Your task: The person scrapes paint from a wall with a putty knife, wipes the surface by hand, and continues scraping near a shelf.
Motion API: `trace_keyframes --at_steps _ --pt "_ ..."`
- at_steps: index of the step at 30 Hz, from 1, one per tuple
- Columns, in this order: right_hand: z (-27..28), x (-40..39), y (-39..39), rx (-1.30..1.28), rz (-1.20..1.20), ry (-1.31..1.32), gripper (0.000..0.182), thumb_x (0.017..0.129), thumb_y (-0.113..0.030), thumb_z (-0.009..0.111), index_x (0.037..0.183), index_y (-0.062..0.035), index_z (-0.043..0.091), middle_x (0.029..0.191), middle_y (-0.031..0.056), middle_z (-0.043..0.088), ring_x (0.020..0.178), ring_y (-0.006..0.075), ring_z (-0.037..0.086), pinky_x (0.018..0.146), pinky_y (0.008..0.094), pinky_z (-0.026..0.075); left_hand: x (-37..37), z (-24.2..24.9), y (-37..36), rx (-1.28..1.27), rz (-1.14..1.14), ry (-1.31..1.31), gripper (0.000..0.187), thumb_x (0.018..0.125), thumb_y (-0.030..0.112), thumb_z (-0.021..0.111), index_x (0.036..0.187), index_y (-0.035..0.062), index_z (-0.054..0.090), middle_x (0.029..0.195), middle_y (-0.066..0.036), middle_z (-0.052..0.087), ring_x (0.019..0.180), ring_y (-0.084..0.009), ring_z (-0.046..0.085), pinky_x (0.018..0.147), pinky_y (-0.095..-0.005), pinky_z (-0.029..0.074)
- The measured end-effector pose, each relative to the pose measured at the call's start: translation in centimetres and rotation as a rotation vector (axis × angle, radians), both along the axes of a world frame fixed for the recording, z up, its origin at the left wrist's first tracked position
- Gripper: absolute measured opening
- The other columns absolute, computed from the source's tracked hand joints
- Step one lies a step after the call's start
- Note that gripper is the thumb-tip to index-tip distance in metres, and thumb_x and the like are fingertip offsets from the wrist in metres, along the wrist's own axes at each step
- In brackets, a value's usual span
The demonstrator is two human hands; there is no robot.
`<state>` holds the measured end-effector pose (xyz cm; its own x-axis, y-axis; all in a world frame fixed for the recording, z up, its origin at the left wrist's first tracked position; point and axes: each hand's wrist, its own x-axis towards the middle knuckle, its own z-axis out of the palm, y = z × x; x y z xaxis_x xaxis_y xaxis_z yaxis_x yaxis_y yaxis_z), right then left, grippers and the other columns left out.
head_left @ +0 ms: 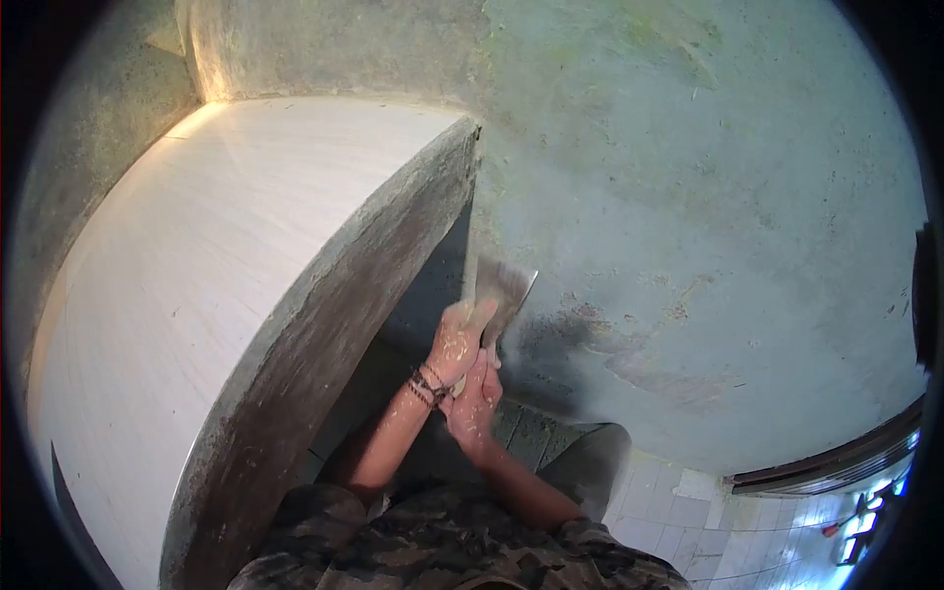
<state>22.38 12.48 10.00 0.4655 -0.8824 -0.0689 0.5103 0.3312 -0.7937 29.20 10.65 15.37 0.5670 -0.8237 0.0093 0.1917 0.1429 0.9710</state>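
Both of my hands are closed around a wide-bladed scraper (pixel 505 287). My left hand (pixel 458 344), with dark beaded bracelets at the wrist, grips it higher up, close to the blade. Lower down, my right hand (pixel 474 401) wraps around the handle, most of which the fingers hide. The metal blade points up and to the right, with its edge at the pale green wall (pixel 669 206); whether it touches cannot be made out. Pale flecks cover both hands and forearms.
A slab with a pale, smooth top (pixel 226 226) and a rough cement edge (pixel 324 285) juts out on the left. Darker, worn patches (pixel 629 344) mark the wall right of the blade. Pale floor tiles (pixel 678 501) and a dark threshold strip (pixel 826 467) lie at lower right.
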Motion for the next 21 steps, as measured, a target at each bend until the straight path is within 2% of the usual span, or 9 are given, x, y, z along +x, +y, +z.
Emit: trace_keyframes --at_steps 5,8,10,12,13,15,18,19,21 --pt "1.3 0.1 -0.2 0.105 0.151 -0.135 0.027 0.098 -0.031 0.035 0.095 -0.0094 0.051 0.071 -0.0018 0.056 0.046 0.0044 0.046 0.034 0.0196 0.034 0.3 3.6 0.2 0.024 -0.017 -0.024 0.037 0.09 0.035 0.05 0.086 -0.0024 0.052 0.065 -0.006 0.053 0.046 -0.0144 0.053 0.041 -0.0287 0.046" --pt "2.0 1.2 0.2 0.162 -0.019 -0.104 0.027 0.098 -0.031 0.035 0.088 -0.0106 0.049 0.063 -0.0031 0.051 0.04 0.0044 0.041 0.032 0.0199 0.03 0.7 1.9 0.2 0.005 -0.007 -0.076 0.036 0.09 0.035 0.051 0.085 -0.0015 0.053 0.066 -0.006 0.053 0.046 -0.0141 0.053 0.041 -0.0281 0.046" --pt "-2.4 0.8 -0.8 0.084 0.08 -0.126 0.027 0.098 -0.031 0.036 0.093 -0.0085 0.05 0.068 -0.0013 0.053 0.045 0.0043 0.045 0.034 0.0203 0.032 1.0 -1.0 -0.6 -0.032 -0.022 -0.08 0.036 0.09 0.035 0.051 0.085 -0.0007 0.053 0.066 -0.007 0.052 0.045 -0.0141 0.052 0.041 -0.0279 0.046" --pt "-2.9 1.3 -1.5 -0.683 -0.299 0.333 0.028 0.098 -0.031 0.036 0.098 -0.0073 0.051 0.074 0.0005 0.054 0.051 0.0041 0.048 0.037 0.02 0.034 0.8 0.1 -1.1 -0.078 0.086 -0.178 0.039 0.089 0.035 0.051 0.079 -0.0034 0.053 0.062 -0.008 0.056 0.046 -0.0159 0.055 0.042 -0.03 0.044" --pt "-2.3 1.0 -1.7 -0.678 -0.294 0.345 0.028 0.098 -0.031 0.036 0.098 -0.0073 0.051 0.074 0.0005 0.054 0.051 0.0041 0.048 0.037 0.02 0.034 1.0 1.7 -0.9 -0.08 0.051 -0.18 0.041 0.089 0.037 0.051 0.079 -0.0024 0.054 0.061 -0.007 0.054 0.048 -0.0148 0.054 0.043 -0.0296 0.044" --pt "3.3 0.2 -1.3 -0.017 0.201 -0.251 0.029 0.097 -0.031 0.037 0.102 -0.0062 0.052 0.08 0.0012 0.055 0.056 0.0041 0.049 0.039 0.0193 0.036 0.8 5.8 -0.4 -0.042 -0.003 -0.089 0.041 0.089 0.038 0.052 0.079 -0.0016 0.055 0.061 -0.007 0.053 0.05 -0.0133 0.054 0.043 -0.0289 0.044" --pt "3.4 0.2 -0.6 -0.277 -0.001 0.038 0.029 0.097 -0.03 0.037 0.101 -0.0057 0.052 0.08 0.0004 0.055 0.057 0.0051 0.049 0.039 0.0208 0.037 1.0 5.1 0.1 -0.06 -0.046 -0.084 0.039 0.088 0.038 0.054 0.079 -0.0005 0.055 0.062 -0.006 0.052 0.052 -0.0116 0.053 0.043 -0.0276 0.044" --pt "-0.4 0.8 -0.6 -0.422 -0.124 0.216 0.03 0.097 -0.029 0.037 0.102 -0.0038 0.052 0.082 0.0008 0.055 0.062 0.0067 0.051 0.043 0.0221 0.04 0.7 3.1 0.2 -0.056 -0.031 -0.058 0.039 0.088 0.037 0.054 0.079 -0.0009 0.055 0.062 -0.006 0.052 0.05 -0.0132 0.053 0.043 -0.0278 0.044" --pt "0.2 -0.3 0.2 -0.203 -0.018 0.071 0.03 0.097 -0.03 0.037 0.102 -0.0041 0.052 0.082 0.0009 0.056 0.063 0.0069 0.051 0.044 0.0222 0.042 0.5 0.3 -0.3 -0.026 0.016 -0.092 0.039 0.088 0.037 0.054 0.08 -0.0016 0.054 0.063 -0.005 0.053 0.046 -0.0156 0.054 0.042 -0.0285 0.044"
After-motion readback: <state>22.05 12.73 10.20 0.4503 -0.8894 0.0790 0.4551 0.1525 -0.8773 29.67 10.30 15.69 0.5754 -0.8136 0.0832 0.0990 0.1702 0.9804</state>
